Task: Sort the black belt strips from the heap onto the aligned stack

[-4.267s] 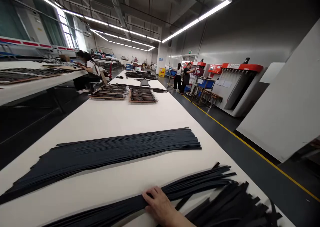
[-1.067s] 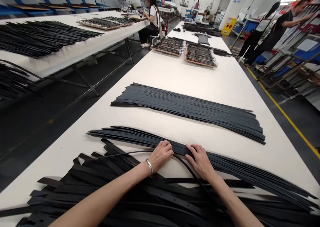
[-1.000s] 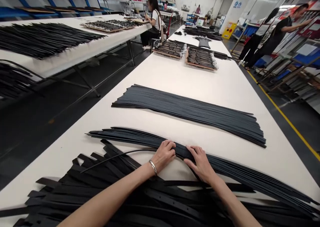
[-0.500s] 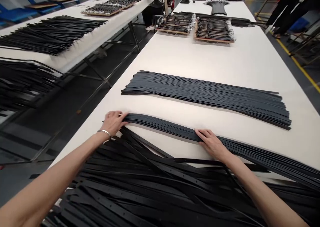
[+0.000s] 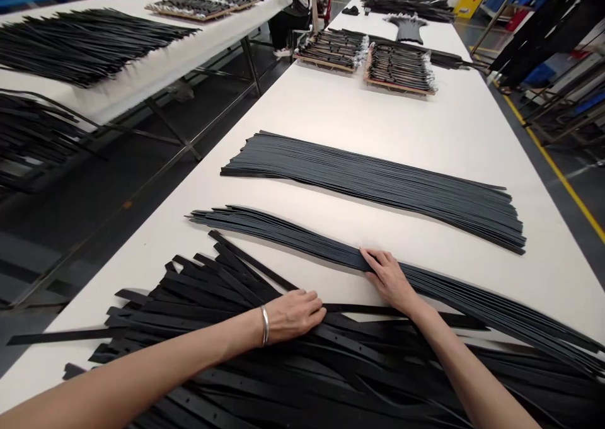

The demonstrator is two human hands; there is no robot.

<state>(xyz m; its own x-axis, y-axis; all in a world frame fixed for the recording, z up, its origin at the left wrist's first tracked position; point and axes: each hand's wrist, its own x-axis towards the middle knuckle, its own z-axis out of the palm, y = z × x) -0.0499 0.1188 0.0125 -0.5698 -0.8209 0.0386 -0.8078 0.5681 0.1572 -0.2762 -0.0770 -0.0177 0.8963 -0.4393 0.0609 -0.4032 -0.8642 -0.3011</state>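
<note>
My left hand [image 5: 293, 316], with a metal bangle [image 5: 264, 326] on the wrist, lies flat on a heap of black leather belt straps [image 5: 212, 287] with punched holes. It holds nothing. My right hand [image 5: 390, 280] presses down on a long bundle of dark leather straps [image 5: 302, 240] that fans out across the white table [image 5: 425, 123]. A second, wider bundle of dark straps [image 5: 373, 189] lies farther up, apart from my hands. The heap's near part runs out of the picture below my forearms.
Wooden trays of banded straps [image 5: 399, 70] sit farther along the table. Another white table [image 5: 142, 79] with dark straps stands to the left, near a seated person [image 5: 297, 13]. Standing legs [image 5: 534, 41] and a yellow floor line [image 5: 558, 171] lie to the right.
My left hand has moved from the bundle's far end back down onto the heap. That end of the bundle now fans out loosely. My right hand stays on the bundle.
</note>
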